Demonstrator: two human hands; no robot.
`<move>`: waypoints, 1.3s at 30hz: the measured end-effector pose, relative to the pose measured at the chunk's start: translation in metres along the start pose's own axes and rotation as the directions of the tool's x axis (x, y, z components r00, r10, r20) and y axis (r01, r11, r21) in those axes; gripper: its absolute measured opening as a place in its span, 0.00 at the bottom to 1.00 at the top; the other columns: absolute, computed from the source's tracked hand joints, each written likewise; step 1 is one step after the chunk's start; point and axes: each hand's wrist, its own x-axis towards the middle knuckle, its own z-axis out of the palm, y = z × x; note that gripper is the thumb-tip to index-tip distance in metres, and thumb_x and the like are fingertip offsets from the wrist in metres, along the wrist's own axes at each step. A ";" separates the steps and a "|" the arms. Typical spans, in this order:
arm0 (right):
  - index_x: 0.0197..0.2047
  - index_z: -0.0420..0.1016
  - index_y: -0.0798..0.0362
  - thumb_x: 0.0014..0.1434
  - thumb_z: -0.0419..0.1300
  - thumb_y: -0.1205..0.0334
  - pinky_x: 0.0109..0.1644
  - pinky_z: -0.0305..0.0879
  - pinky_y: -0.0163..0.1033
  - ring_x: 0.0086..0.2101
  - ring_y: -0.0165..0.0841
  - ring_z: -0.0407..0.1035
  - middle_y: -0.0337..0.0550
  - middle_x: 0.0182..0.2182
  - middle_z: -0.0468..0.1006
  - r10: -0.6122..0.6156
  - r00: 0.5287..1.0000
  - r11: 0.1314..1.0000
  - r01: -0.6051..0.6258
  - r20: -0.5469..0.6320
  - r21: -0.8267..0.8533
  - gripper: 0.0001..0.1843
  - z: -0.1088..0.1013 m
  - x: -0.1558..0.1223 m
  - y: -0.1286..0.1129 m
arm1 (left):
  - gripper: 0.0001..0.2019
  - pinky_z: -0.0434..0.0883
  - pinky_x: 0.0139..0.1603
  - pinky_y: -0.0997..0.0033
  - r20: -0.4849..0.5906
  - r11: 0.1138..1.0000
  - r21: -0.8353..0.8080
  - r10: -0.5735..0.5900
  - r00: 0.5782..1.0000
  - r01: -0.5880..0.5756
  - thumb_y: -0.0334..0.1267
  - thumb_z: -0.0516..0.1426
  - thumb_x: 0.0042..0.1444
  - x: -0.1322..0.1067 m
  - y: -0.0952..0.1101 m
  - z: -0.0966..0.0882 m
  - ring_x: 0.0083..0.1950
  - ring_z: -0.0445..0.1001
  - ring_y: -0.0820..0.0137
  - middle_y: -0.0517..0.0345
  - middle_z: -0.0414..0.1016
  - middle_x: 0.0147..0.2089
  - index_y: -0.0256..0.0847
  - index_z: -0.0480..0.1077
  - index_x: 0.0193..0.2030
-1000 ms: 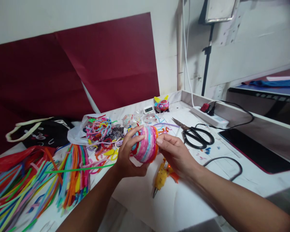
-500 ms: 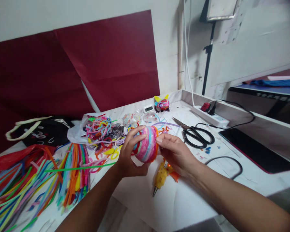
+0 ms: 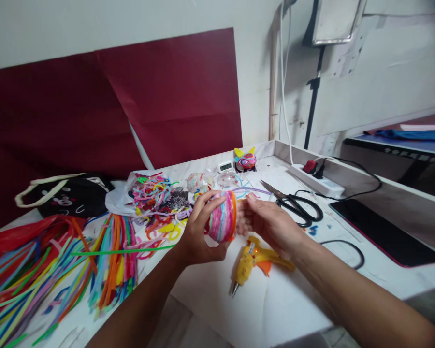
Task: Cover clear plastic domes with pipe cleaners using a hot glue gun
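My left hand is wrapped round a rounded, striped pipe-cleaner piece in pink, blue and red, with an orange band along its right rim. The piece is tilted on its side above the table. My right hand is just right of that rim, its fingers stretched out and the thumb raised. Whether its fingertips touch the rim I cannot tell. Below the hands a yellow glue gun lies on white paper, its metal nozzle toward me and a small red light showing.
Scissors, a phone and a power strip lie to the right. Bundles of pipe cleaners cover the left. Farther back are a bag of pipe-cleaner scraps, a small timer and a horned pipe-cleaner figure.
My right hand has let go of the orange rim and opened, moving slightly right. The striped piece has turned a little in my left hand, and more of the glue gun shows.
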 end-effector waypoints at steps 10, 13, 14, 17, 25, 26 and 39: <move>0.44 0.78 0.48 0.60 0.59 0.56 0.41 0.66 0.45 0.39 0.44 0.73 0.49 0.41 0.78 0.207 0.978 0.067 0.017 0.031 -0.998 0.11 -0.059 -0.070 -0.011 | 0.41 0.67 0.62 0.51 -0.051 0.865 -0.407 -0.344 0.938 0.295 0.60 0.61 0.49 -0.005 -0.012 -0.002 0.64 0.66 0.49 0.45 0.64 0.64 0.44 0.58 0.67; 0.43 0.75 0.50 0.59 0.57 0.60 0.40 0.65 0.45 0.39 0.44 0.73 0.50 0.41 0.76 0.314 0.949 -0.070 -0.004 -0.026 -0.998 0.09 -0.066 -0.075 -0.001 | 0.42 0.61 0.67 0.48 -0.052 0.883 -0.371 -0.328 0.943 0.287 0.59 0.63 0.48 -0.006 -0.012 -0.002 0.66 0.62 0.48 0.45 0.62 0.66 0.44 0.59 0.67; 0.43 0.75 0.50 0.59 0.57 0.61 0.41 0.65 0.45 0.39 0.43 0.73 0.50 0.41 0.76 0.326 0.945 -0.078 -0.001 -0.026 -0.997 0.10 -0.066 -0.074 0.001 | 0.42 0.58 0.68 0.46 -0.048 0.897 -0.342 -0.316 0.948 0.281 0.59 0.63 0.48 -0.007 -0.012 -0.001 0.67 0.61 0.47 0.45 0.62 0.66 0.44 0.59 0.67; 0.43 0.74 0.51 0.59 0.56 0.61 0.40 0.64 0.44 0.39 0.43 0.73 0.50 0.42 0.75 0.334 0.943 -0.085 0.026 -0.004 -0.996 0.10 -0.063 -0.067 0.004 | 0.42 0.56 0.69 0.44 -0.023 0.910 -0.307 -0.300 0.954 0.279 0.58 0.63 0.47 -0.009 -0.012 0.000 0.68 0.60 0.46 0.45 0.61 0.66 0.45 0.58 0.67; 0.39 0.75 0.53 0.58 0.57 0.60 0.36 0.60 0.40 0.34 0.40 0.72 0.49 0.35 0.78 0.357 0.931 0.046 0.061 0.073 -0.997 0.09 -0.049 -0.056 -0.005 | 0.45 0.67 0.62 0.51 0.090 0.836 -0.436 -0.329 0.940 0.334 0.58 0.64 0.48 -0.010 -0.010 0.003 0.65 0.64 0.47 0.45 0.61 0.67 0.46 0.54 0.70; 0.39 0.75 0.53 0.58 0.57 0.59 0.35 0.60 0.39 0.33 0.40 0.72 0.49 0.34 0.79 0.368 0.928 0.066 0.036 0.058 -0.997 0.09 -0.047 -0.055 -0.007 | 0.45 0.64 0.65 0.49 0.088 0.850 -0.412 -0.323 0.942 0.329 0.58 0.64 0.48 -0.011 -0.010 0.003 0.67 0.62 0.47 0.45 0.59 0.68 0.46 0.54 0.70; 0.44 0.80 0.50 0.60 0.56 0.43 0.39 0.73 0.41 0.37 0.42 0.76 0.45 0.37 0.82 0.185 0.977 0.354 -0.164 -0.102 -0.921 0.22 -0.058 -0.086 -0.064 | 0.40 0.58 0.68 0.49 0.039 0.981 -0.030 -0.191 0.981 0.193 0.40 0.60 0.47 0.004 -0.004 -0.014 0.68 0.59 0.51 0.42 0.58 0.65 0.39 0.55 0.68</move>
